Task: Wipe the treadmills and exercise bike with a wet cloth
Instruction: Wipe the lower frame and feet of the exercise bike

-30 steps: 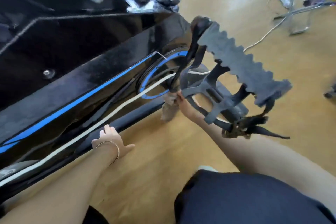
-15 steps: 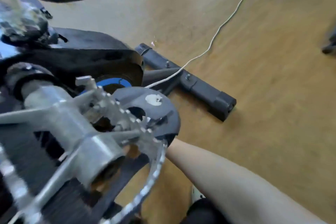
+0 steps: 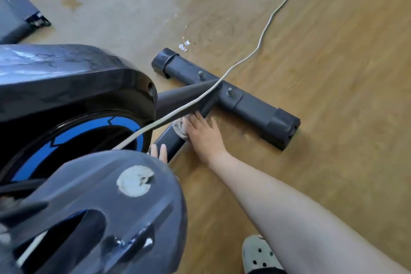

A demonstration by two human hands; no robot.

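Observation:
The black exercise bike (image 3: 66, 87), with a blue ring on its flywheel (image 3: 124, 124), fills the left of the head view. Its low frame bar (image 3: 171, 142) runs to a dark floor stabiliser (image 3: 255, 107). My right hand (image 3: 204, 135) lies on that bar with straight, spread fingers and presses a grey crumpled cloth (image 3: 179, 128) against it. Only the fingertips of my left hand (image 3: 158, 152) show; they are straight and touch the bar just past the grey crank cover (image 3: 111, 207), which hides the rest of the hand.
A white cable (image 3: 266, 26) runs across the wooden floor and over the bike's frame toward the flywheel. The base of another machine (image 3: 13, 18) stands at the far left. My pale perforated shoe (image 3: 258, 253) is at the bottom. Small debris (image 3: 184, 45) lies near the stabiliser.
The view has swung from the pedal to the bike's floor end. My right hand with the cloth has moved along the low bar toward the stabiliser; my left hand now shows only fingertips.

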